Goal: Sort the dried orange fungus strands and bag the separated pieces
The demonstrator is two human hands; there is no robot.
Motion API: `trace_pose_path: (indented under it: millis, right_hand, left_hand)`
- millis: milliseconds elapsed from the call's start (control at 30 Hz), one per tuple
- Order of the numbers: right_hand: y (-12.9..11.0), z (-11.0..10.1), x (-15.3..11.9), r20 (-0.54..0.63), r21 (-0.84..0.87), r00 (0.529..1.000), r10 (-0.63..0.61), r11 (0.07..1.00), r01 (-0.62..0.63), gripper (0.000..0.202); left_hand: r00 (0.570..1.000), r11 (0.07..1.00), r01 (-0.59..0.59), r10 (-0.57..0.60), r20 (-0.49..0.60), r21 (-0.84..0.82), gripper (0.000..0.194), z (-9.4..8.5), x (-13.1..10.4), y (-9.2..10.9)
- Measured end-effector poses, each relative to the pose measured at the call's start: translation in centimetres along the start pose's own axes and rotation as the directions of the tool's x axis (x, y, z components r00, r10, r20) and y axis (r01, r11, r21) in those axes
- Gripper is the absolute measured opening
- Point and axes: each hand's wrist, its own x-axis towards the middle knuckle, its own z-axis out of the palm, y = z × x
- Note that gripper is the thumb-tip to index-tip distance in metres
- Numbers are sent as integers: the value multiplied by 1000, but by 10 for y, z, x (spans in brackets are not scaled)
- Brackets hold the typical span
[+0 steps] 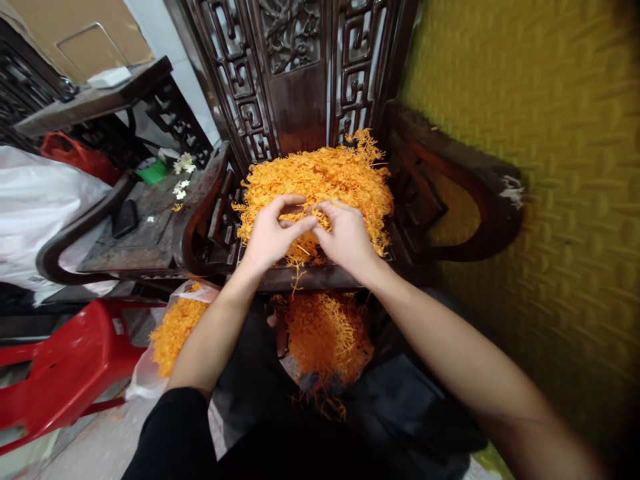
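A large heap of orange, thin, branching sprigs (320, 173), plastic-looking, covers the seat of a dark carved wooden chair (301, 120). Over the front of the heap, my left hand (277, 230) is closed in a loose pinch, its thumb reaching to the right hand. My right hand (345, 233) meets it fingertip to fingertip, also pinching. Between them shows a small orange sprig (320, 217), partly hidden by the fingers. One sprig hangs over the seat's front edge below my left hand.
More sprigs lie in a pile (325, 333) between my legs, and others fill a white bag (180, 327) at left. Left also are a red plastic stool (85, 353), a second wooden chair with green tape (153, 170) and white pieces. A yellow textured surface (525, 133) stands right.
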Motion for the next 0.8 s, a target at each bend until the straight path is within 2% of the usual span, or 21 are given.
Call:
trace_pose_path:
  millis: [133, 267, 300, 333, 433, 500, 567, 600, 633, 700, 767, 800]
  right_hand:
    - [-2, -7, -1, 64, -160, 997, -41, 986, 51, 24]
    - [-4, -6, -2, 145, -301, 989, -38, 950, 81, 18]
    - [-3, -5, 0, 155, -315, 987, -52, 944, 99, 16]
    - [-1, -4, 2, 153, -317, 986, -70, 941, 115, 15]
    - [22, -4, 14, 54, -262, 995, -83, 960, 94, 11]
    - [47, -12, 25, -61, -184, 998, -13, 983, 1, 8]
    - [69, -25, 32, -165, -57, 979, 120, 990, -131, 9]
    - [75, -32, 33, -190, 60, 958, 217, 976, -209, 11]
    - [77, -38, 32, -164, 202, 934, 318, 937, -283, 14]
    - [69, -46, 26, 17, 479, 889, 458, 777, -409, 20]
    - [51, -48, 17, 227, 640, 854, 469, 589, -494, 26]
    - [42, -48, 13, 291, 681, 843, 452, 521, -515, 28]
  left_hand:
    - [999, 973, 2, -11, 37, 232, 39, 2, -8, 8]
    - [1000, 942, 16, -14, -7, 335, 9, 8, -15, 16]
    - [1000, 949, 30, -28, -10, 313, 3, 8, -16, 18]
    - [998, 962, 59, -58, -11, 266, 7, 7, -16, 21]
    - [976, 976, 219, -219, -1, -3, 16, 0, -16, 32]
    - [954, 930, 287, -300, -21, -231, 14, -10, -16, 42]
    - [942, 869, 261, -324, -85, -421, 13, -22, -13, 49]
    - [937, 839, 227, -326, -124, -495, 13, -28, -11, 50]
    - [931, 810, 191, -328, -159, -554, 13, -34, -8, 49]
    - [925, 761, 140, -329, -191, -634, 14, -41, -2, 44]
    - [916, 732, 123, -343, -206, -670, 13, -44, 3, 35]
    - [912, 725, 123, -351, -211, -677, 12, -45, 4, 31]
